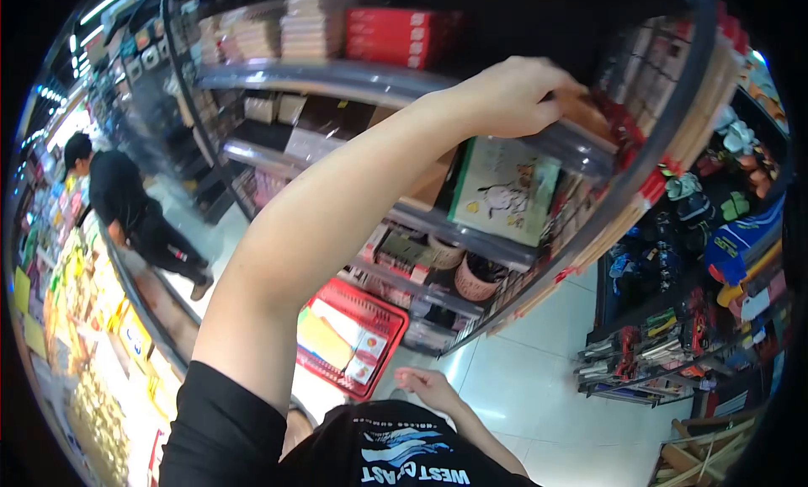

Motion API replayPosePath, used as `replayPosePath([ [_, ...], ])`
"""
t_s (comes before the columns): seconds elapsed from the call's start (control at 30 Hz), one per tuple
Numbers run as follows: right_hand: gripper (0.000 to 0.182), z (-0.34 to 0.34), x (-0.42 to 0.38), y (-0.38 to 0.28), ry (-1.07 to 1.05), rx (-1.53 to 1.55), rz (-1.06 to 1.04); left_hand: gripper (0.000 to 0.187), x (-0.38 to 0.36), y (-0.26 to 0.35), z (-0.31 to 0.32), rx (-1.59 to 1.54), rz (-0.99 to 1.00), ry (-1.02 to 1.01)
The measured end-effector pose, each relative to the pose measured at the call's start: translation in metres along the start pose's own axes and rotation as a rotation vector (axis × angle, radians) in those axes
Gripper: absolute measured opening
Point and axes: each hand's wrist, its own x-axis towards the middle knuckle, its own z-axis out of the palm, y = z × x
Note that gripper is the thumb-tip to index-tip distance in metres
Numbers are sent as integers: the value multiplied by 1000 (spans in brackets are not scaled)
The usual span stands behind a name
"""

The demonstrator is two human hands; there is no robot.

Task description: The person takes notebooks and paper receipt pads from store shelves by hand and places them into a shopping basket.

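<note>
My left hand reaches up across the view to the right end of a shelf. Its fingers curl over a brown item whose kind I cannot make out; the fingertips are blurred and partly hidden. On the level below that hand stands a pale green notebook-like item with a white cartoon dog on its front. Down at my waist, my right hand hangs with its fingers loosely apart and nothing in it. Near it, a red plastic basket holds flat packaged goods.
A dark metal rack carries stacked books and a red box. Lower down sits a pink round container. A person in black stands in the left aisle. Shoes and packaged goods hang on the right beyond the tiled floor.
</note>
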Motion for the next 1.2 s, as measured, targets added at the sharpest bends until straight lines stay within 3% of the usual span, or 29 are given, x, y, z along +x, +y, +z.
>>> replayPosePath([
  [0.07,31,3,1,-1,38,9,40,22,-28,8,-13,48,110,198],
  [0.2,34,1,11,-7,48,47,145,16,-133,45,-44,-36,-113,300],
  [0.27,32,-2,30,-5,-17,-5,141,15,-252,56,-38,-169,-588,287],
  [0.4,32,5,66,2,-92,-83,163,3,-426,97,0,-135,-1262,308],
  [0.5,31,15,102,16,-182,-251,183,5,-539,156,31,-120,-1538,376],
  [0.53,31,20,116,23,-197,-257,195,7,-555,177,33,-200,-1666,385],
  [0.7,32,54,181,48,-272,-521,230,16,-618,245,57,-343,-1821,592],
  [0.83,37,83,223,87,-312,-668,231,14,-643,266,60,-402,-1941,551],
  [0.93,40,103,251,138,-362,-699,325,12,-645,269,51,-320,-1898,446],
  [1.07,49,128,272,168,-245,-774,337,9,-632,262,21,-393,-2108,451],
  [1.2,49,139,292,210,-297,-880,450,6,-650,272,13,-331,-2143,309],
])
